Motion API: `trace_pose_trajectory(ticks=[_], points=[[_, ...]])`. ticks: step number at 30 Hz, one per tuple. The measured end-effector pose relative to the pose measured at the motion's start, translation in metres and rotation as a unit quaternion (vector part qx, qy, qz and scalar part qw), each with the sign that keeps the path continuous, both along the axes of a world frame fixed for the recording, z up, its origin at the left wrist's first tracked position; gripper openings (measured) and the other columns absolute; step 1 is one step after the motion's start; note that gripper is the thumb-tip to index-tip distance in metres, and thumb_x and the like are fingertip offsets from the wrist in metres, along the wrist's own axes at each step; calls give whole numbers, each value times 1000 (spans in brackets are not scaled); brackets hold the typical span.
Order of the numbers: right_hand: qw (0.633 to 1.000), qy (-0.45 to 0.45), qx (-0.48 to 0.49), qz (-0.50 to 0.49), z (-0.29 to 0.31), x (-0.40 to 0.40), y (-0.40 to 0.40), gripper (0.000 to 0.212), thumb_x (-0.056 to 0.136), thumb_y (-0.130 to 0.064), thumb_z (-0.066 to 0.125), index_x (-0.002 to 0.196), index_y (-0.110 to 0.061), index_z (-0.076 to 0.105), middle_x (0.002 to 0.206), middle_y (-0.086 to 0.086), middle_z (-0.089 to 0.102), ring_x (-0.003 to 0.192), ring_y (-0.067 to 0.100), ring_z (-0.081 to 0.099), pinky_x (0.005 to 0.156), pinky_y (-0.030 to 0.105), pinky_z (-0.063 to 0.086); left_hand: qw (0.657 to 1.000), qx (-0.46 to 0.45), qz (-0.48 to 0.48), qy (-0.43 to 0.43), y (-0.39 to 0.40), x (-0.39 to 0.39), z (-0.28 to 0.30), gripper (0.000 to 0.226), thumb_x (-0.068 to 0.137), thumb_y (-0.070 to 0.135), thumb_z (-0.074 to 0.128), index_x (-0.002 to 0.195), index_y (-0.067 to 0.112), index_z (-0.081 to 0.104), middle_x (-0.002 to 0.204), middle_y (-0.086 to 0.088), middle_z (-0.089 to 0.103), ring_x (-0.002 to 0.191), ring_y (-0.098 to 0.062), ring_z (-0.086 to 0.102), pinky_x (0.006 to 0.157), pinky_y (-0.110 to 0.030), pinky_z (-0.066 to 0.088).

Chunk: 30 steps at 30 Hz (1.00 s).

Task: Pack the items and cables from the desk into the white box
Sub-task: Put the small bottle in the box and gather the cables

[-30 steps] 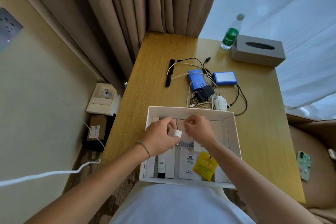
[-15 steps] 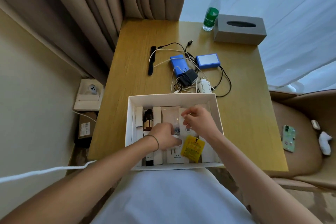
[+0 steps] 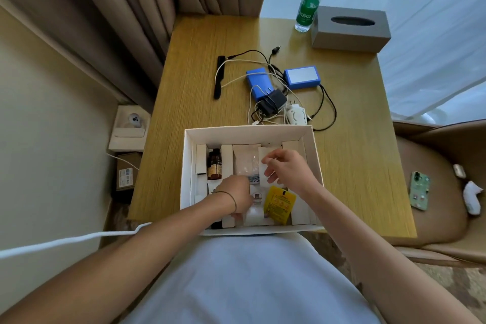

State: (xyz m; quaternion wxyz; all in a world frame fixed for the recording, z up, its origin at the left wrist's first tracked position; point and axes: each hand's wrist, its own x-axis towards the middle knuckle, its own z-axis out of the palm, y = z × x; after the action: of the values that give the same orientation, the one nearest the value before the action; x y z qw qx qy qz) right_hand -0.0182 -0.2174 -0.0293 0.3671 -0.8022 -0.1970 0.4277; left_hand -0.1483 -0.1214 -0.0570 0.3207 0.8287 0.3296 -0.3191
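Left hand (image 3: 234,192) has dropped lower into white box (image 3: 249,131), grip hidden; right hand (image 3: 286,168) now loose-fingered, empty; cables (image 3: 273,110) still unpacked.

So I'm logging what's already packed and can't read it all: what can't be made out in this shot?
Head view only:
- Items under the left hand in the white box: covered by it.
- Whether the right hand grips the clear packet: fingers blurred.
- Yellow sachet print: too small.
- Brown bottle label: too small.
- Cable tangle ends: overlapping, unclear.
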Motion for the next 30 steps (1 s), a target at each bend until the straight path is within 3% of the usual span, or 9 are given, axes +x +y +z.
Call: trace_pose_trajectory(ticks=[2, 4, 8, 10, 13, 17, 22, 26, 30], points=[[1000, 2, -1, 2, 0, 1, 1, 16, 99, -20, 56, 96, -16, 71, 80, 8, 76, 61, 14, 69, 52, 20, 46, 997, 57, -56, -15, -3, -3, -3, 9, 90, 16, 60, 93, 11, 66, 95, -9, 67, 82, -25, 68, 72, -35, 58], [1000, 2, -1, 4, -1, 2, 1, 16, 99, -20, 56, 96, -16, 71, 80, 7, 76, 62, 13, 68, 53, 20, 46, 991, 93, -91, -39, -7, -6, -5, 11, 90, 20, 60, 95, 16, 68, 100, -6, 66, 87, -24, 64, 71, -33, 53], [1000, -1, -3, 7, 0, 6, 1, 16, 99, -17, 55, 96, -16, 71, 79, 6, 75, 62, 13, 66, 49, 16, 45, 985, 83, -109, -101, -14, -6, -2, 21, 91, 44, 57, 87, 25, 63, 84, 3, 59, 74, -19, 54, 59, -30, 39], [1000, -8, -4, 12, 1, 8, 0, 17, 98, -16, 54, 96, -17, 71, 79, 6, 75, 63, 15, 68, 51, 19, 46, 983, 83, -104, -129, -16, -7, 2, 22, 92, 46, 55, 86, 26, 62, 82, 3, 59, 74, -18, 53, 57, -29, 35], [1000, -24, 5, 18, 6, 11, -1, 17, 98, -15, 55, 96, -16, 72, 78, 5, 75, 66, 24, 71, 55, 24, 50, 967, 116, -85, -208, -16, -9, 13, 17, 94, 38, 54, 96, 26, 66, 95, 4, 65, 85, -18, 61, 65, -28, 43], [998, -48, 43, 15, 21, 19, 3, 15, 98, -16, 59, 95, -19, 73, 77, 1, 75, 66, 13, 68, 63, 32, 57, 937, 134, -13, -322, -5, -4, 35, 11, 95, 29, 54, 97, 28, 65, 90, 9, 63, 82, -10, 60, 68, -28, 52], [991, -69, 115, -16, 46, 50, 14, 15, 98, -13, 58, 97, -18, 73, 77, 1, 73, 69, 10, 67, 70, 30, 59, 907, 143, 37, -394, 14, 21, 60, 12, 94, 25, 57, 102, 28, 66, 95, 12, 63, 88, -3, 57, 73, -22, 48], [987, -93, 127, -43, 50, 92, 27, 16, 97, -11, 58, 95, -16, 74, 76, 3, 73, 66, 12, 66, 67, 29, 58, 902, 143, 60, -403, 32, 48, 72, 15, 93, 21, 59, 104, 27, 65, 98, 12, 61, 92, -4, 58, 70, -18, 43], [988, -144, 33, -41, 26, 135, 41, 18, 95, -11, 57, 99, -17, 73, 86, 3, 74, 64, 10, 64, 56, 24, 48, 907, 149, 86, -384, 48, 73, 76, 19, 91, 18, 59, 107, 25, 65, 98, 8, 62, 92, -10, 60, 71, -29, 51]])
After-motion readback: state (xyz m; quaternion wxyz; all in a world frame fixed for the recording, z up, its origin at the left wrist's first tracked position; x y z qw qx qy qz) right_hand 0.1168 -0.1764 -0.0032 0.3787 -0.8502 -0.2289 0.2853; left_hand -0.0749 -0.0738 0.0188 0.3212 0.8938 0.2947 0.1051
